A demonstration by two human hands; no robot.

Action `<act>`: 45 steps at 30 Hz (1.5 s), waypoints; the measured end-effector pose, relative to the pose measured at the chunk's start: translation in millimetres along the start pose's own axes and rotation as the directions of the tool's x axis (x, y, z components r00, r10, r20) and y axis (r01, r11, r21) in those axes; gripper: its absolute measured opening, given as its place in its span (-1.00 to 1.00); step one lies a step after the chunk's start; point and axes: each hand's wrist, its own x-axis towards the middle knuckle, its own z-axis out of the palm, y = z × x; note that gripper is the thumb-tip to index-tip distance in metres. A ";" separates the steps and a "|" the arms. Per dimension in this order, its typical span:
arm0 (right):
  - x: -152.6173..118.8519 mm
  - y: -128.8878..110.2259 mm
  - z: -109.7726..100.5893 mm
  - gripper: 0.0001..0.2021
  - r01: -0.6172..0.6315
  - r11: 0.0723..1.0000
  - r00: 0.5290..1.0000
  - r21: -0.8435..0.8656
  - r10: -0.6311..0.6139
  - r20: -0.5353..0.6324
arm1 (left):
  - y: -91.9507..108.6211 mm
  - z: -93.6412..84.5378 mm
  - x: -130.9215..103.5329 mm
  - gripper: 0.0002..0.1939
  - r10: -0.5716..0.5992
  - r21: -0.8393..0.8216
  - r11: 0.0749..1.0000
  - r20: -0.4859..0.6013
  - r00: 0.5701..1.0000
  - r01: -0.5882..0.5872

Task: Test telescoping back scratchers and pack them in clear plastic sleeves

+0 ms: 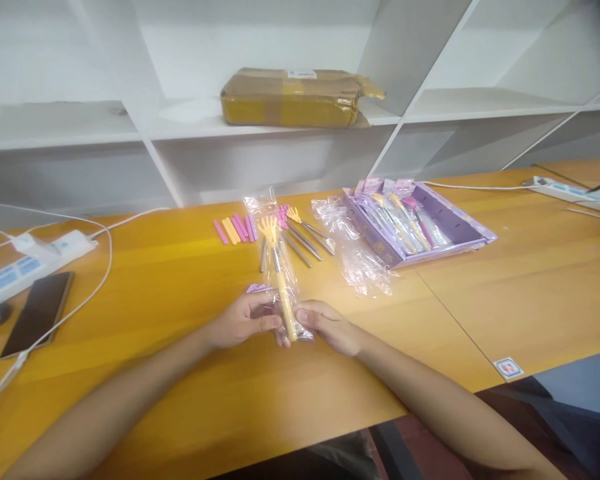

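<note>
Between my two hands is a back scratcher with a yellow claw head, a metal neck and a yellow handle, inside a clear plastic sleeve. My left hand grips the sleeve's lower left side, thumb on top. My right hand pinches its lower right edge beside the handle end. Beyond them lie several metal rods with claw heads, among them a yellow claw and a pink one partly hidden behind the sleeve. To their left, several pink, yellow and purple handle tubes rest in a row.
A purple display box holds several bagged back scratchers, with crumpled clear sleeves beside it. Left are a power strip, a phone and white cables. A taped cardboard parcel sits on the shelf behind; another power strip lies far right.
</note>
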 end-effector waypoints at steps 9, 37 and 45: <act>7.2 -0.2 -13.9 -0.43 0.138 0.872 0.980 -0.469 -0.189 -0.064 | -24.2 2.3 1.3 -0.69 0.139 0.355 0.935 -0.308 0.941 -0.022; 39.6 37.4 52.3 -0.39 -0.338 0.941 0.940 -0.025 0.339 0.039 | -32.8 -30.2 -69.4 -0.66 0.286 0.351 0.933 -0.580 0.763 -0.083; 50.3 37.8 70.0 -0.52 -0.302 0.944 0.931 -0.133 0.322 0.170 | -33.7 -44.7 -78.2 -0.60 0.303 0.384 0.923 -0.671 0.677 -0.033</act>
